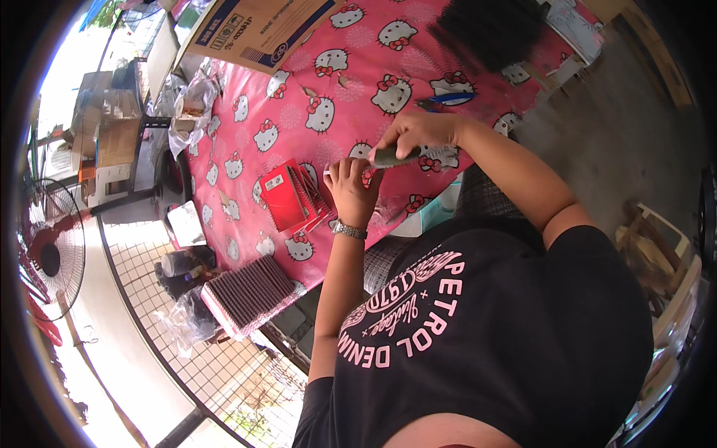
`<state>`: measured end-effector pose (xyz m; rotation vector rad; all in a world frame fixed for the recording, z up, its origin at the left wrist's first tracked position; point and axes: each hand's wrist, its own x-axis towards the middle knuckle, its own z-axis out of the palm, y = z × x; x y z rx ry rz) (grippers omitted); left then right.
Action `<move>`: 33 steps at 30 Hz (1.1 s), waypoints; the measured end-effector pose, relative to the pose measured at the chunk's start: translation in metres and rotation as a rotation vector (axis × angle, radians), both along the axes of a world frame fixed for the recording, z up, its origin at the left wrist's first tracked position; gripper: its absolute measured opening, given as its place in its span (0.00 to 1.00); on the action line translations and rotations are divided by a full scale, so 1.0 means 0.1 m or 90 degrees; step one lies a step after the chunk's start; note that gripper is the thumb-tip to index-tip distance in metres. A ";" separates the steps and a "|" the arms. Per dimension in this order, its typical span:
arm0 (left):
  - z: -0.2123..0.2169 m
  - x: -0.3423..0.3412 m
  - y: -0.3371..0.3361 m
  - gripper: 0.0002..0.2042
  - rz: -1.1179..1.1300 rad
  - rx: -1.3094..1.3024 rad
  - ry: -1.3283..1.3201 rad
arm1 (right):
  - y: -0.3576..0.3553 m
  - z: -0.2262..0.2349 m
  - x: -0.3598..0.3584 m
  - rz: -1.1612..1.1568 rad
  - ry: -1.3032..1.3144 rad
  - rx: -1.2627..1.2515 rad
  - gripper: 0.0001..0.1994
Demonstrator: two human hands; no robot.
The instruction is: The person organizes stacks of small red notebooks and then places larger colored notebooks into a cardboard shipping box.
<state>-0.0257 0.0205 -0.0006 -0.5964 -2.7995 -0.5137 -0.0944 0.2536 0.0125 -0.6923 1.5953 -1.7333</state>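
Note:
My right hand (pixel 424 133) is closed around a dark green, narrow object (pixel 394 155); its kind is not clear, and a greyish strip shows along it. Close beside it on the left, my left hand (pixel 354 188) has its fingers curled and pressed together at the near edge of the table. What they hold is hidden, though a small white bit shows by the fingertips. Just left of my left hand lie several red spiral notebooks (pixel 282 196), loosely overlapped. Beyond my right hand rests a blue-handled tool (pixel 452 98).
A pink patterned cloth (pixel 299 82) covers the table. A pile of black spiral coils (pixel 489 37) lies at the far right, a cardboard box (pixel 261 33) at the far left. Dark spiral-bound items (pixel 250 293) are stacked at the near left corner. A fan (pixel 51 257) stands left.

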 end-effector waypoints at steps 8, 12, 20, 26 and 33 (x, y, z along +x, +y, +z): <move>0.10 0.03 0.11 0.18 -0.063 0.026 -0.017 | 0.08 0.33 -0.10 0.127 0.150 0.339 0.24; 0.10 0.06 0.09 0.16 -0.044 0.045 -0.013 | 0.06 0.10 -0.10 0.126 -0.124 -0.035 0.24; 0.05 -0.01 -0.12 0.17 -0.029 0.137 0.003 | -0.10 0.18 -0.23 0.101 0.140 0.248 0.23; 0.10 0.01 -0.11 0.18 0.019 0.113 -0.022 | -0.20 0.11 -0.27 0.139 -0.150 -0.059 0.22; 0.04 -0.01 -0.22 0.16 0.014 0.225 -0.121 | -0.32 0.26 -0.35 0.077 0.214 0.326 0.22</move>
